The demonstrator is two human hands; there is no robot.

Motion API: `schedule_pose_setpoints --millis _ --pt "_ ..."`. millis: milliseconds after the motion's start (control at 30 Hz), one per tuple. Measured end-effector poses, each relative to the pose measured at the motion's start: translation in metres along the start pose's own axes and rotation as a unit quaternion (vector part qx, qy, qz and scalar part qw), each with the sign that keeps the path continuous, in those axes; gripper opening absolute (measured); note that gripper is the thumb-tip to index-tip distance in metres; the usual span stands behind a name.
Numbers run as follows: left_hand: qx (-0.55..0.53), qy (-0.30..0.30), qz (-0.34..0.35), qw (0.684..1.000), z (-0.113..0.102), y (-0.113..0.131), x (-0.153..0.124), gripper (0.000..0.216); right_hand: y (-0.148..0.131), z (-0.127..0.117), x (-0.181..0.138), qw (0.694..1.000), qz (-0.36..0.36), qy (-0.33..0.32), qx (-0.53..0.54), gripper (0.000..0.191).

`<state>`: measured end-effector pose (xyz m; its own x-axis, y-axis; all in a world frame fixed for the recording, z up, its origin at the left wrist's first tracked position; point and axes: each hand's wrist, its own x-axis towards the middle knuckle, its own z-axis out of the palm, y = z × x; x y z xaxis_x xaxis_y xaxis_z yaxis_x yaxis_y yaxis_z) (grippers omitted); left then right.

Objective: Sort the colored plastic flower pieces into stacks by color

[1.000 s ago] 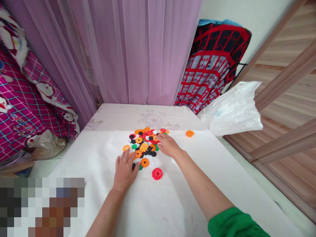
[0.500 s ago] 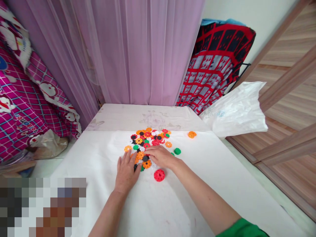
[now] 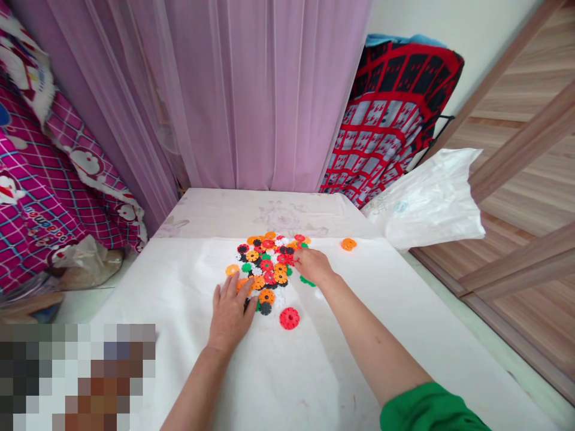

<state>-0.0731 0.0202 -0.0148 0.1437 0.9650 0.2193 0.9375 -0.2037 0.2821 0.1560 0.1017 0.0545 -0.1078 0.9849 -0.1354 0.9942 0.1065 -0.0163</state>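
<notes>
Head view: pile of coloured discs is lying on the cloth-covered tabletop. Left hand is resting, fingers spread, at the pile's near-left edge. Right hand is bending its fingers at the pile's right side; grip cannot be told. Red disc is lying nearer than the pile.

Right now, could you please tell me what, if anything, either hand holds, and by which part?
The left hand lies partly over the disc pile, no grip visible. Whether the right hand, at the pile's right, pinches anything cannot be told.
</notes>
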Motion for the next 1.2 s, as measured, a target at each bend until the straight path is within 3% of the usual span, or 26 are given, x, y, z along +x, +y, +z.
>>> schedule_pose_setpoints --millis 400,667,800,1033,1200 --pt "-0.004 0.010 0.000 1.000 0.002 0.000 0.000 0.043 -0.007 0.021 0.017 0.994 0.055 0.023 0.092 0.037" --pt "-0.003 0.007 0.002 1.000 0.002 -0.001 0.000 0.044 -0.007 0.015 0.022 0.991 0.052 0.023 0.123 0.035" --pt "-0.005 0.008 0.002 1.000 0.001 0.000 0.000 0.044 0.000 0.006 -0.007 0.985 0.035 0.046 0.162 0.036" --pt "-0.005 0.012 0.004 1.000 0.003 -0.002 0.001 0.044 -0.008 0.008 -0.095 0.967 -0.109 0.018 0.231 0.032" --pt "-0.012 0.017 0.005 1.000 0.003 -0.002 0.001 0.044 -0.024 0.011 -0.109 0.972 -0.129 0.006 0.198 0.028"
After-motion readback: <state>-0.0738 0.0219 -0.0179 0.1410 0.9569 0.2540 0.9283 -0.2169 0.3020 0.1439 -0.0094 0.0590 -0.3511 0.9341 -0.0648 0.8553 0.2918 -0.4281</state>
